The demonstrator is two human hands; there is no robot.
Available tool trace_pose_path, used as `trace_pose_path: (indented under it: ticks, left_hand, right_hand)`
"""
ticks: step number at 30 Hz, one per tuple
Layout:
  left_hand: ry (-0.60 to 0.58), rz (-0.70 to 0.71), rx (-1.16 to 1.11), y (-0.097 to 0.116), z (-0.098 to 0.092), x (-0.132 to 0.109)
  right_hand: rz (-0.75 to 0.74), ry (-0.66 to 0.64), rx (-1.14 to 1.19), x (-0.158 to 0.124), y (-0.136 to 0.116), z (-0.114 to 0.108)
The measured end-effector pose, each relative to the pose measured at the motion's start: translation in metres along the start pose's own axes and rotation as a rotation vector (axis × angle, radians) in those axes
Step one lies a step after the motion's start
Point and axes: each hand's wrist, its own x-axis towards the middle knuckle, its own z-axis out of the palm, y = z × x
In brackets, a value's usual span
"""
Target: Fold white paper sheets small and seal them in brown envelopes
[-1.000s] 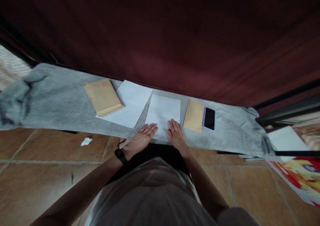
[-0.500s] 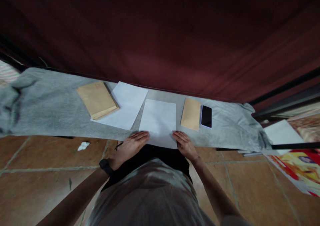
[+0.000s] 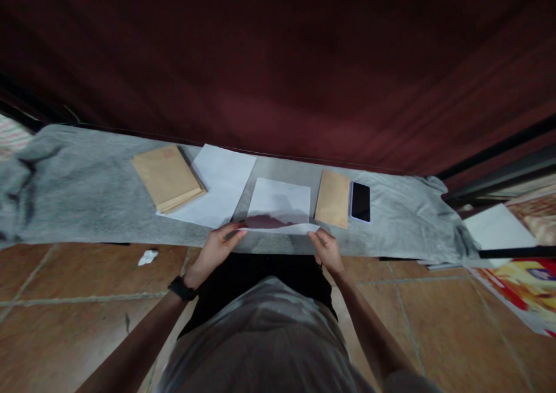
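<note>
A white sheet of paper (image 3: pixel 281 199) lies in front of me on a grey cloth-covered table (image 3: pixel 87 190). Its near edge is lifted off the cloth and curls up. My left hand (image 3: pixel 215 248) pinches the sheet's near left corner. My right hand (image 3: pixel 326 249) pinches the near right corner. Just right of the sheet lies a small brown envelope (image 3: pixel 333 206), with a black phone (image 3: pixel 360 201) beside it. To the left are a second white sheet (image 3: pixel 219 184) and a stack of brown envelopes (image 3: pixel 167 176) resting partly on it.
A dark red curtain (image 3: pixel 278 63) hangs right behind the table. The floor is brown tile, with a white paper scrap (image 3: pixel 147 257) near the table's edge. At the right, white paper (image 3: pixel 497 228) and a colourful printed sheet (image 3: pixel 525 292) lie low beside a dark frame.
My hands slid from flat on the sheet to its near corners and took hold. The near edge has risen off the cloth and folds toward the curtain.
</note>
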Motion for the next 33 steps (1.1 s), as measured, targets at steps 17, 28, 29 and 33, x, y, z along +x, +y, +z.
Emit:
trace_pose_path:
  ticks: [17,28,29,33]
  left_hand:
    - [0.186,-0.153,-0.095,-0.009,0.039,0.073]
    - [0.125,-0.26,0.162,-0.005,0.045,0.09]
    - [0.115,-0.279,0.208,-0.002,0.045,0.09]
    - [0.08,-0.355,0.362,0.011,0.044,0.09]
  right_hand:
    - [0.178,0.209,-0.117,0.069,0.001,0.023]
    - [0.124,0.183,-0.467,0.068,-0.001,0.041]
    - [0.115,0.171,-0.509,0.067,-0.002,0.042]
    - [0.141,0.112,-0.674,0.064,-0.007,0.046]
